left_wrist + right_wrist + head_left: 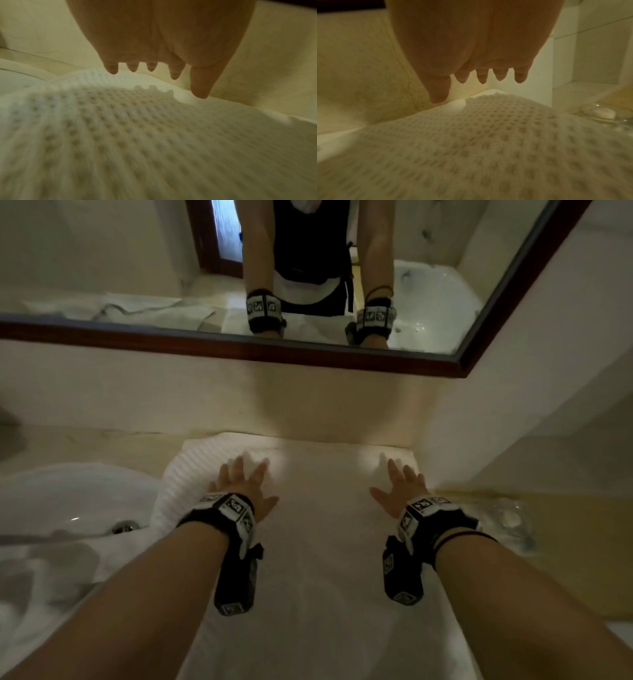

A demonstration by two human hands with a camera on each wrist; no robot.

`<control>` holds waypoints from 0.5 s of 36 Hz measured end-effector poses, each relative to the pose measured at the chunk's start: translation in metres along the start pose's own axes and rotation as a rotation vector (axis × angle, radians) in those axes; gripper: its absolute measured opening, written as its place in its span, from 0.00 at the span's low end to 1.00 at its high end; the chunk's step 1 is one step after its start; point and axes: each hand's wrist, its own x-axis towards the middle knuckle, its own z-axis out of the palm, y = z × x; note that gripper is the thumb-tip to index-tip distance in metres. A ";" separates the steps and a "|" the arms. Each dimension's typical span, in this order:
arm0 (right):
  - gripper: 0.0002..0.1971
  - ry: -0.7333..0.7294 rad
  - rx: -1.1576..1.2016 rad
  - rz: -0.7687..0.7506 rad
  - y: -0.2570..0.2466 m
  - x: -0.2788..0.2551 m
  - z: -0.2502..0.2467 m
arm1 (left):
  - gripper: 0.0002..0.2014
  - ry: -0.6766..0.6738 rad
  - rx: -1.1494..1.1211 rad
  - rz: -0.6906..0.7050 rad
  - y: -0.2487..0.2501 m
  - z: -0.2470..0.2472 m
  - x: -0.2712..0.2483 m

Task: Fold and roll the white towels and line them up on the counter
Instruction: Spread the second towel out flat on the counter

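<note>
- Head view: your left hand and right hand both lie palm down on a white towel, fingers straight and spread, holding nothing.
- Head view: the towel is spread flat on the beige worktop, its far edge close to the back wall and its near part running toward you between your forearms; its left edge overlaps the rim of the white sink.
- Head view: more white cloth lies crumpled at the lower left, partly over the sink; whether it belongs to the same towel cannot be told.
- Head view: a clear dish sits on the worktop just right of the towel, and a dark-framed mirror on the wall reflects your forearms and wrist bands.
- Left wrist view: your left hand has its fingers extended over the towel, whose waffle weave shows; the image is blurred, so contact at the fingertips cannot be judged here.
- Right wrist view: your right hand is likewise flat with fingers extended above the towel; the clear dish holding a pale oval piece lies to the right, near the towel's edge.
</note>
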 end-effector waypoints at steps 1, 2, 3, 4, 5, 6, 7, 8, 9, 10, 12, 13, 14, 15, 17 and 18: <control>0.38 -0.003 -0.015 -0.006 -0.001 0.009 0.001 | 0.39 0.002 -0.009 -0.045 -0.008 -0.003 0.011; 0.38 -0.007 -0.035 -0.007 -0.003 0.019 0.003 | 0.40 0.001 -0.016 -0.074 -0.018 -0.005 0.023; 0.38 -0.019 -0.052 -0.002 -0.004 0.028 0.006 | 0.40 -0.003 -0.023 -0.091 -0.027 -0.005 0.034; 0.39 -0.039 -0.069 0.001 -0.006 0.036 0.013 | 0.39 -0.016 -0.028 -0.103 -0.036 -0.005 0.044; 0.40 -0.066 -0.082 0.009 -0.008 0.043 0.021 | 0.37 -0.038 -0.026 -0.114 -0.045 -0.003 0.052; 0.41 -0.083 -0.083 0.024 -0.010 0.047 0.029 | 0.36 -0.059 -0.021 -0.127 -0.052 0.000 0.058; 0.42 -0.086 -0.078 0.037 -0.013 0.052 0.037 | 0.36 -0.073 -0.019 -0.140 -0.058 0.004 0.065; 0.42 -0.076 -0.064 0.053 -0.015 0.054 0.043 | 0.35 -0.069 -0.021 -0.151 -0.062 0.008 0.069; 0.43 -0.071 -0.041 0.067 -0.016 0.054 0.045 | 0.35 -0.049 -0.027 -0.157 -0.064 0.011 0.071; 0.43 -0.071 -0.033 0.076 -0.016 0.055 0.046 | 0.35 -0.030 -0.039 -0.162 -0.066 0.012 0.072; 0.45 -0.084 -0.048 0.075 -0.014 0.059 0.040 | 0.37 -0.008 -0.070 -0.172 -0.067 0.009 0.075; 0.46 -0.099 -0.061 0.066 -0.012 0.063 0.036 | 0.39 -0.008 -0.079 -0.176 -0.069 0.007 0.077; 0.49 -0.114 -0.074 0.062 -0.011 0.068 0.032 | 0.41 -0.014 -0.086 -0.180 -0.070 0.003 0.079; 0.51 -0.123 -0.090 0.053 -0.009 0.073 0.029 | 0.43 -0.025 -0.091 -0.185 -0.073 0.001 0.081; 0.54 -0.118 -0.110 0.043 -0.008 0.081 0.027 | 0.47 -0.045 -0.088 -0.196 -0.077 -0.003 0.084; 0.55 -0.120 -0.109 0.045 -0.007 0.083 0.027 | 0.48 -0.051 -0.078 -0.201 -0.078 -0.005 0.084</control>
